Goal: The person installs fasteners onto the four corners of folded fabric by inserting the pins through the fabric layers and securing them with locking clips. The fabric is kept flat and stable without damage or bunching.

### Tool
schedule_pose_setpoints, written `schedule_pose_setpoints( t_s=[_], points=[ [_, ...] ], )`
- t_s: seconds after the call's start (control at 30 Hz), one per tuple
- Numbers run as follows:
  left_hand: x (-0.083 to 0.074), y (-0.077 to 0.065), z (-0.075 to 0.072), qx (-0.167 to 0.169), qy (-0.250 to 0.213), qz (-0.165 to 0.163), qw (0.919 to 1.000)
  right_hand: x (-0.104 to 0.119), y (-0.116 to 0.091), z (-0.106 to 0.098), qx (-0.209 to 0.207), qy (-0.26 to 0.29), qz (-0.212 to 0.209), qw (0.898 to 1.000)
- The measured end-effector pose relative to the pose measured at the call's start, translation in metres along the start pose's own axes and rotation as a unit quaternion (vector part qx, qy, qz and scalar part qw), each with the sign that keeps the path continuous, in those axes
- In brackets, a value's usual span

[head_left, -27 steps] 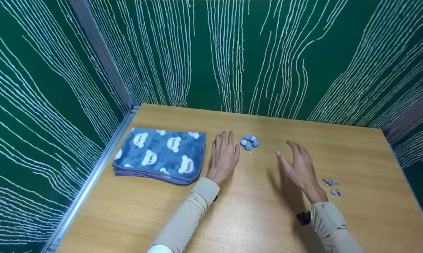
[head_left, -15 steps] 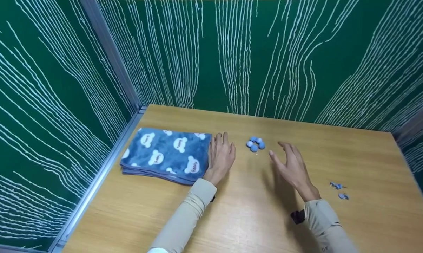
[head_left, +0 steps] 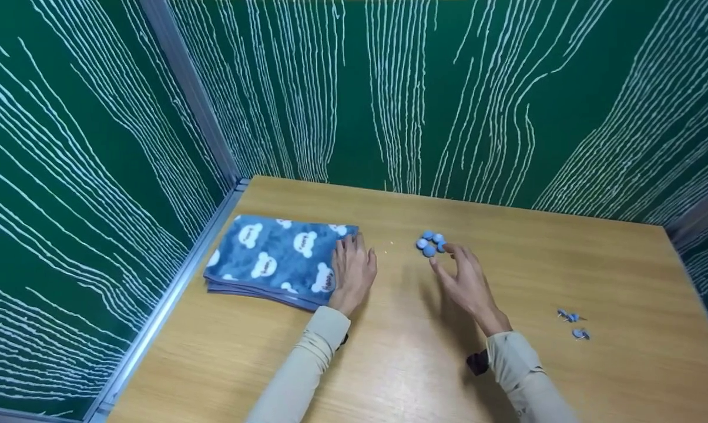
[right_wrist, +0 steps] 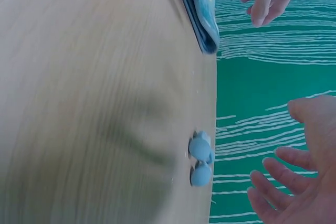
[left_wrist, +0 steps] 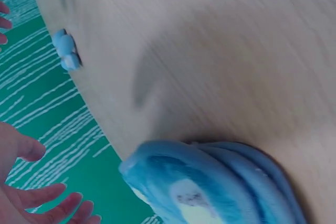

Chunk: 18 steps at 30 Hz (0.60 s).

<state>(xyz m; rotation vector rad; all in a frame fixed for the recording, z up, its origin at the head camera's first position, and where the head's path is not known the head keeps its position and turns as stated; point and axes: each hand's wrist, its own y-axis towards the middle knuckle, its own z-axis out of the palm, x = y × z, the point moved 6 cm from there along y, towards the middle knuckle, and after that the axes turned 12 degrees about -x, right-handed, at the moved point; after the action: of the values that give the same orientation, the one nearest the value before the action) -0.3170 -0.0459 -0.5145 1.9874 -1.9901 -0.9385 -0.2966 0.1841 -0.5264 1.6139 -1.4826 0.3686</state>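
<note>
A folded blue blanket (head_left: 283,261) with white bear faces lies on the left of the table. My left hand (head_left: 354,273) is over its right edge, fingers loosely extended and holding nothing; the left wrist view has this hand (left_wrist: 31,203) above the blanket (left_wrist: 191,187). Several small round blue pieces (head_left: 429,251) form a ring near the table's middle. At the ring's right side is my right hand (head_left: 470,288), thumb and fingers spread apart. In the right wrist view, the round pieces (right_wrist: 200,149) sit left of that hand (right_wrist: 299,177), nothing in its grasp.
Small blue pieces with thin pin-like points (head_left: 570,317) lie on the right of the wooden table (head_left: 401,364). Green walls (head_left: 477,88) with white wavy lines rise behind and beside it. A metal rail (head_left: 165,288) follows its left edge.
The left hand has moved left from beside the blanket to over its right edge. The right hand has moved left to the ring of round pieces. The head view has shifted slightly.
</note>
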Motion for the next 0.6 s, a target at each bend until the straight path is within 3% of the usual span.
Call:
schedule_pose_setpoints(
  t_s=[0.27, 0.6],
  points=[
    [0.026, -0.008, 0.004, 0.017, 0.013, -0.008, 0.9997, 0.014, -0.001, 0.03, 0.023, 0.036, -0.033, 0.999],
    [0.042, -0.02, 0.008, -0.001, 0.036, -0.01, 0.9993, 0.021, -0.001, 0.059, 0.053, 0.033, -0.014, 0.998]
  ],
)
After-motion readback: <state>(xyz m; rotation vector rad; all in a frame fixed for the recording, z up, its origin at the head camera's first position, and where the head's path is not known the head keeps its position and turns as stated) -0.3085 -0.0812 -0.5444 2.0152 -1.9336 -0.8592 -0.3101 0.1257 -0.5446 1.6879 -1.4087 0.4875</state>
